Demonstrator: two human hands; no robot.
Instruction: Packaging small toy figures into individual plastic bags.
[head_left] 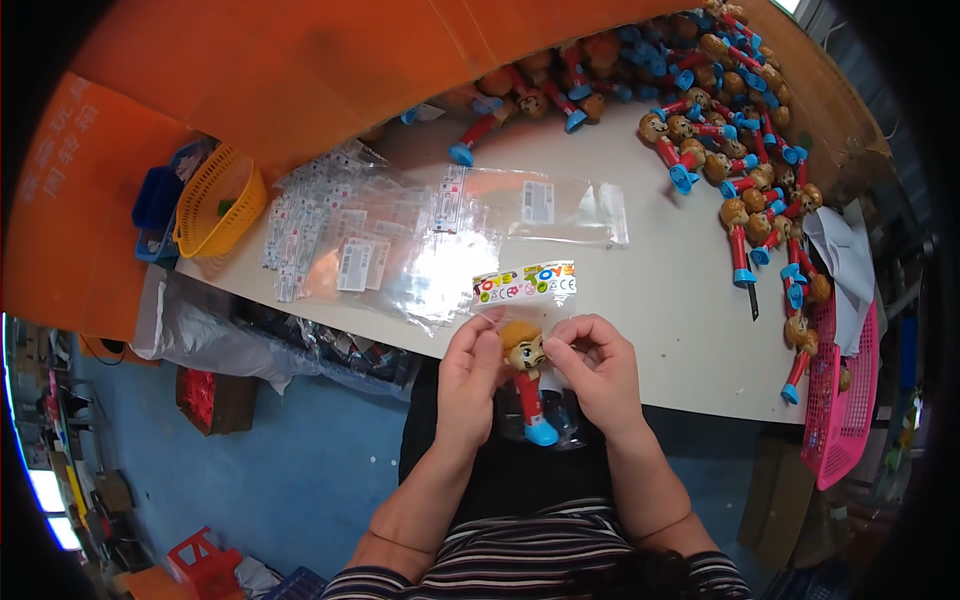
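In front of my lap, at the table's near edge, I hold a clear plastic bag (570, 432) with a colourful printed header (525, 285). Inside it is a toy figure (529, 395) with a brown head, red body and blue base, standing nearly upright. My left hand (470, 375) grips the bag's left side, thumb beside the figure's head. On the other side my right hand (603, 375) pinches the bag near the head with thumb and forefinger. Beyond my hands lie a flat clear bag (590, 212) and a spread stack of similar bags (325, 225).
Many more such figures (745, 245) are heaped at the far right of the table (660, 300). A pink basket (842, 430) hangs by the right edge. At left stand a yellow basket (213, 243) and blue bins (157, 205). Orange cardboard (250, 70) walls the back.
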